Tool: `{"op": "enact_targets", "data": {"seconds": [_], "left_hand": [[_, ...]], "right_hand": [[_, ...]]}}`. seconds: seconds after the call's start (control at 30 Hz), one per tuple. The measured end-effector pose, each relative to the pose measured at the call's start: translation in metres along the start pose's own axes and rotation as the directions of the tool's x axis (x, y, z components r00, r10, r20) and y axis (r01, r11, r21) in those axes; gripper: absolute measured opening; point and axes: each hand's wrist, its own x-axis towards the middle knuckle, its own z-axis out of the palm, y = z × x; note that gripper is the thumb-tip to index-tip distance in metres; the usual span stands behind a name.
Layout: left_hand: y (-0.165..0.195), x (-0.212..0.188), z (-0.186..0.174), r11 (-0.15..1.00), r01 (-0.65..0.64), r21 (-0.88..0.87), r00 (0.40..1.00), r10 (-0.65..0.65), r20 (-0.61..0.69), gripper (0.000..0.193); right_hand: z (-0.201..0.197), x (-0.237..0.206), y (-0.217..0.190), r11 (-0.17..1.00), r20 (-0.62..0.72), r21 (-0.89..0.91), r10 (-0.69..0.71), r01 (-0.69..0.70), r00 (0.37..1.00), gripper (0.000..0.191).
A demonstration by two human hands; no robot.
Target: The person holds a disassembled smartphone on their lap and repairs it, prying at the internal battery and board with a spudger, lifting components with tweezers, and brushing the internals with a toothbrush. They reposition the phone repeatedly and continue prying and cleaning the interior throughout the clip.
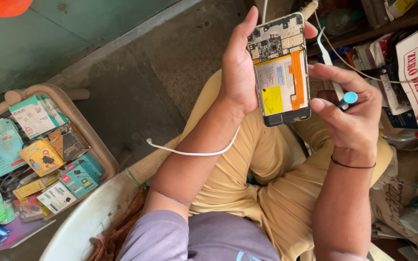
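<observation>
Left hand (240, 72) clamps opened phone (280, 70) by its edges, upper right of frame; right hand (351, 113) fingers pinch tweezers (332, 67) w/ pen; phone prob light, stiff, exposed board fragile, so grip rim only

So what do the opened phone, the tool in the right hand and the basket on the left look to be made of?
Opened phone: bare circuit board, orange flex ribbon and a foil-wrapped battery. Tool in the right hand: looks like pale plastic with a glossy blue cap; uncertain. Basket: smooth beige moulded rim, probably plastic.
</observation>
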Motion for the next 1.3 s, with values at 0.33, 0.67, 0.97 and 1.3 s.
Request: {"op": "enact_targets", "data": {"seconds": [0.33, 0.67, 0.97, 1.3], "left_hand": [[-0.004, 0.000, -0.003, 0.997, -0.026, 0.079, 0.999, 0.024, 0.021, 0.074], [-0.006, 0.000, -0.003, 0.983, -0.091, 0.159, 0.996, 0.088, 0.026, 0.071], [0.001, -0.003, 0.003, 0.984, -0.050, 0.172, 0.998, 0.045, 0.032, 0.071], [0.002, -0.005, 0.004, 0.969, -0.083, 0.233, 0.996, 0.075, 0.042, 0.071]], "right_hand": [[0.001, -0.014, 0.000, 0.952, -0.291, 0.109, -0.244, 0.285, 0.925, 0.039], [0.055, -0.024, -0.007, 0.905, -0.154, -0.228, -0.399, 0.360, 0.904, 0.026], [0.079, -0.026, 0.000, 0.800, -0.027, -0.405, -0.495, 0.443, 0.869, 0.038], [0.082, -0.027, 0.008, 0.890, -0.124, -0.269, -0.411, 0.368, 0.903, 0.049]]}}
